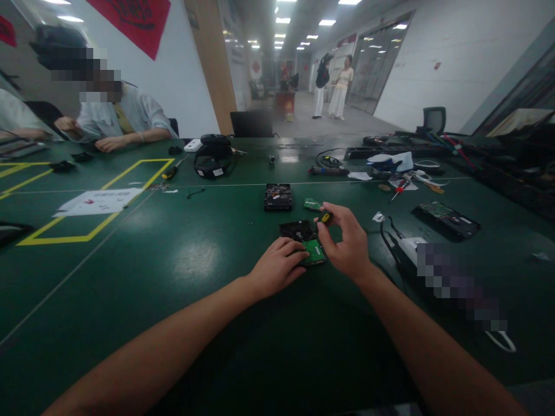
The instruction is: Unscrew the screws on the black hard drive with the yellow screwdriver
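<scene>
A hard drive (298, 230) lies on the table with a green circuit board (315, 252) at its near end. My left hand (281, 266) grips that near end, its fingertips over the board's left edge. Just to the right, my right hand (347, 240) pinches a screwdriver (325, 217) by its short black and yellow handle. The shaft and tip cannot be made out. Behind the fingers sits a loose small green circuit board (312, 204). Farther back is a second hard drive (278, 197), dark and upright to my view.
Another hard drive (448, 219) lies at the right, beyond a white power strip (411, 248) with a black cable. Tools and cables crowd the back right. A black headset (213, 159) and a yellow-black screwdriver (172, 169) lie back left, where a person (130, 115) sits.
</scene>
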The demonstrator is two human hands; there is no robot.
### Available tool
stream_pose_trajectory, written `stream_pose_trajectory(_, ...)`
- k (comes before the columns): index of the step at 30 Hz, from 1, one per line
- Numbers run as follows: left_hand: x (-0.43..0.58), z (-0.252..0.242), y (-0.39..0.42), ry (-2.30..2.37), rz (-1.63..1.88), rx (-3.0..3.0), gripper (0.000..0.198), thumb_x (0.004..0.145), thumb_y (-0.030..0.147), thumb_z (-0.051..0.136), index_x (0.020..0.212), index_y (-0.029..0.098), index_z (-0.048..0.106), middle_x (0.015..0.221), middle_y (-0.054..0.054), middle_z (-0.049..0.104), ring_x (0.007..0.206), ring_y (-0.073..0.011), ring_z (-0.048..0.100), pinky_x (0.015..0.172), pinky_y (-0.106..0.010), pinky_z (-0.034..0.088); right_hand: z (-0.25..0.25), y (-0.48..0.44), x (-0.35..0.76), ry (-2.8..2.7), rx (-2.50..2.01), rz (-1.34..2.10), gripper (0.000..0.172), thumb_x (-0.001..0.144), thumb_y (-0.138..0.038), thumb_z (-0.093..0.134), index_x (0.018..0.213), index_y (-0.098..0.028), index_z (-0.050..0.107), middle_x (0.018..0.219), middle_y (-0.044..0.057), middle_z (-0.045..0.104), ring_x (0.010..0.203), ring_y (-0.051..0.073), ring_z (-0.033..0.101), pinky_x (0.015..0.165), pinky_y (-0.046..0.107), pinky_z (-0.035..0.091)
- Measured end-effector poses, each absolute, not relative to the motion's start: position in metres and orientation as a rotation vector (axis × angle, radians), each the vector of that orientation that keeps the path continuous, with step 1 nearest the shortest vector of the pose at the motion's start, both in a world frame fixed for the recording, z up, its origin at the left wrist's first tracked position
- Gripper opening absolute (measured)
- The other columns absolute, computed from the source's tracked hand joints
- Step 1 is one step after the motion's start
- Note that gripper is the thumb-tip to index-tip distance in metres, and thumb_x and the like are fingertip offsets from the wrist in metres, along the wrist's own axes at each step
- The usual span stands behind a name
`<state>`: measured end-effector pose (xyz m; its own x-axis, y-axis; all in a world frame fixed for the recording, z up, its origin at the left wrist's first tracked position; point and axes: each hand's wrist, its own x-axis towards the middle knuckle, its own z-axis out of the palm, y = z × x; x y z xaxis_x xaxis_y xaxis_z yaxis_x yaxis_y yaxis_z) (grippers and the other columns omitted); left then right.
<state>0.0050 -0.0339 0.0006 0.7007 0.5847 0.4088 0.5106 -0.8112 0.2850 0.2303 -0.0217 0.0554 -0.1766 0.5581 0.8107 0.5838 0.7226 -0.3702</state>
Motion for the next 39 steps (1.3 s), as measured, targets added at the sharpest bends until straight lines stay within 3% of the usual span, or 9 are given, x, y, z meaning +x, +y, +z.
stream_pose_trajectory(5, 0.002, 0.002, -0.029, 0.841, 0.753, 2.754, 0.034, 0.103, 0.034, 0.064, 0.135, 0.022, 0.067, 0.133, -0.013, 0.066, 0.126, -0.0308, 0.056, 0.11, -0.054, 0.052, 0.058, -0.024, 0.23, -1.82, -0.919, -0.091, 0.042, 0.096, -0.025, 0.069, 0.137, -0.029, 0.06, 0.116, 0.009, 0.066, 0.1, 0.025, 0.068, 0.084, 0.045, 0.063)
stream_pose_trajectory(11, -0.001, 0.0, -0.02, 0.74, 0.761, 2.723, 0.035, 0.105, 0.034, 0.062, 0.137, 0.021, 0.065, 0.135, -0.013, 0.063, 0.13, -0.0306, 0.054, 0.112, -0.055, 0.051, 0.055, -0.022, 0.231, -1.874, -0.899, -0.043, 0.06, 0.1, -0.018, 0.058, 0.157, -0.032, 0.047, 0.136, 0.009, 0.068, 0.107, 0.025, 0.071, 0.096, 0.047, 0.062)
stream_pose_trajectory(16, 0.0, -0.002, -0.019, 0.732, 0.769, 2.735, 0.034, 0.104, 0.031, 0.062, 0.136, 0.019, 0.065, 0.135, -0.013, 0.063, 0.13, -0.0305, 0.053, 0.113, -0.054, 0.05, 0.054, -0.02, 0.231, -1.841, -0.914, -0.111, 0.053, 0.098, -0.024, 0.067, 0.149, -0.032, 0.056, 0.118, 0.008, 0.069, 0.102, 0.025, 0.07, 0.091, 0.046, 0.063)
stream_pose_trajectory(22, 0.003, 0.001, -0.023, 0.756, 0.769, 2.76, 0.034, 0.104, 0.03, 0.062, 0.135, 0.019, 0.065, 0.134, -0.014, 0.064, 0.13, -0.0307, 0.054, 0.111, -0.055, 0.052, 0.051, -0.02, 0.23, -1.846, -0.94, -0.047, 0.06, 0.1, -0.022, 0.06, 0.157, -0.032, 0.046, 0.137, 0.01, 0.069, 0.101, 0.024, 0.072, 0.094, 0.048, 0.063)
stream_pose_trajectory(27, 0.003, -0.001, -0.022, 0.757, 0.776, 2.776, 0.033, 0.103, 0.028, 0.062, 0.135, 0.019, 0.064, 0.136, -0.013, 0.065, 0.132, -0.0306, 0.055, 0.114, -0.055, 0.05, 0.051, -0.021, 0.228, -1.821, -0.933, -0.095, 0.053, 0.097, -0.024, 0.069, 0.148, -0.032, 0.055, 0.119, 0.008, 0.07, 0.098, 0.024, 0.07, 0.087, 0.046, 0.064)
stream_pose_trajectory(33, 0.003, 0.001, -0.022, 0.753, 0.773, 2.785, 0.033, 0.104, 0.029, 0.061, 0.134, 0.018, 0.065, 0.138, -0.014, 0.065, 0.134, -0.0314, 0.055, 0.115, -0.055, 0.049, 0.051, -0.021, 0.229, -1.84, -0.908, -0.041, 0.057, 0.1, -0.019, 0.061, 0.155, -0.032, 0.049, 0.133, 0.01, 0.069, 0.104, 0.025, 0.071, 0.093, 0.046, 0.063)
stream_pose_trajectory(39, 0.002, 0.001, -0.023, 0.761, 0.761, 2.789, 0.034, 0.103, 0.029, 0.062, 0.136, 0.017, 0.064, 0.137, -0.014, 0.065, 0.132, -0.0309, 0.056, 0.114, -0.055, 0.049, 0.052, -0.021, 0.23, -1.84, -0.923, -0.106, 0.056, 0.098, -0.023, 0.067, 0.151, -0.034, 0.054, 0.119, 0.008, 0.068, 0.101, 0.025, 0.069, 0.092, 0.047, 0.062)
